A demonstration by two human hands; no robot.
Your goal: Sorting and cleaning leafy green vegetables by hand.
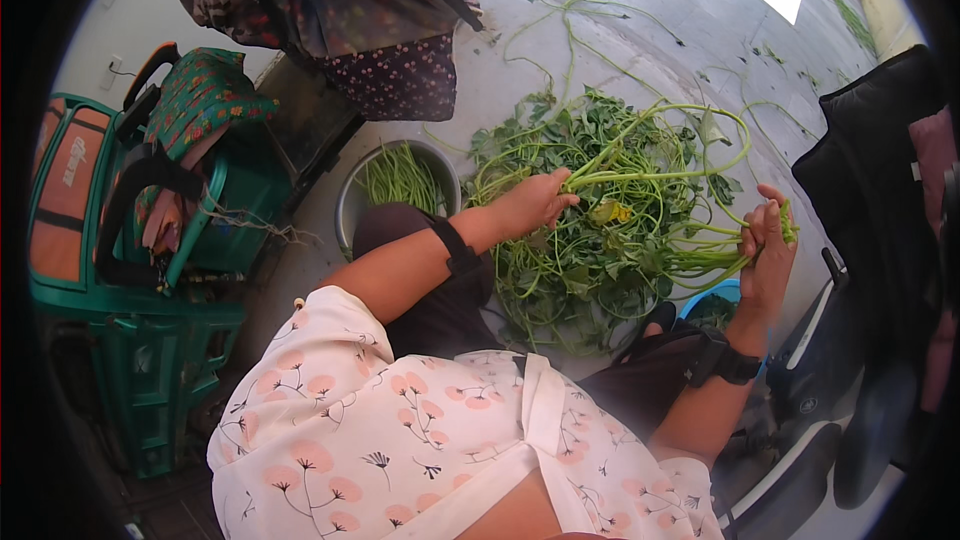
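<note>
A heap of leafy green vines [592, 255] lies on the floor before me, with a yellow leaf or flower near its middle. My left hand [536, 202] grips long green stems [637, 139] above the heap; they loop over towards the right. At the heap's right side, my right hand [769, 240] is closed around a bundle of stems [705, 244], whose ends stick out beyond the fingers. A metal bowl [343, 202] at the left holds green stems [401, 176]. Partly hidden under my right forearm is a blue basin [724, 289] with dark greens inside.
Long loose vines [570, 37] trail over the grey floor. Green plastic boxes [142, 382] and a green floral cloth [199, 97] are at the left. Patterned fabric covers [390, 75] something at the top. At the right is a scooter-like vehicle [795, 382] with a black padded cover [862, 165].
</note>
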